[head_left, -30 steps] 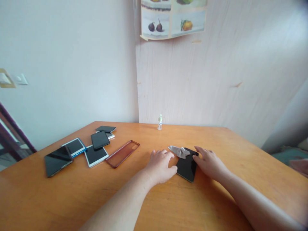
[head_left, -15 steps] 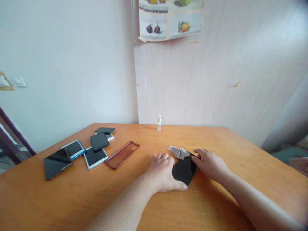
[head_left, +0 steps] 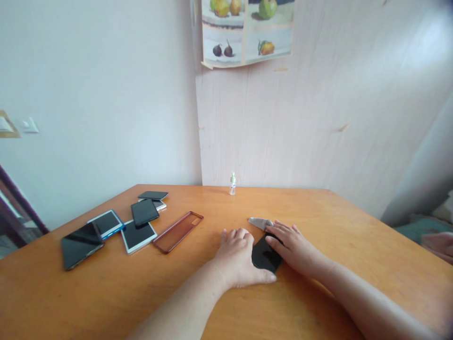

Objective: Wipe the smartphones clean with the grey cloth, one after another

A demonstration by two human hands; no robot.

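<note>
A black phone (head_left: 266, 253) lies flat on the wooden table, its dark screen facing up. My left hand (head_left: 238, 259) grips it along the left side, with the thumb stretched around the near end. Over the far right part of the phone reaches my right hand (head_left: 295, 244), fingers extended and lying flat. Its fingertips rest on a light grey cloth (head_left: 259, 223) at the phone's far end, and its thumb touches the screen. Part of the cloth is hidden under those fingers.
A reddish clear phone case (head_left: 180, 231) lies left of my hands. Several phones, including a white one (head_left: 138, 236) and a black one (head_left: 82, 244), are grouped farther left. A small clear bottle (head_left: 232, 184) stands near the back edge. Another person's hand (head_left: 439, 244) shows at far right.
My right hand has moved left from the phone's right edge onto the cloth and screen, covering part of the cloth. My left hand keeps its hold. The view has tilted slightly up.
</note>
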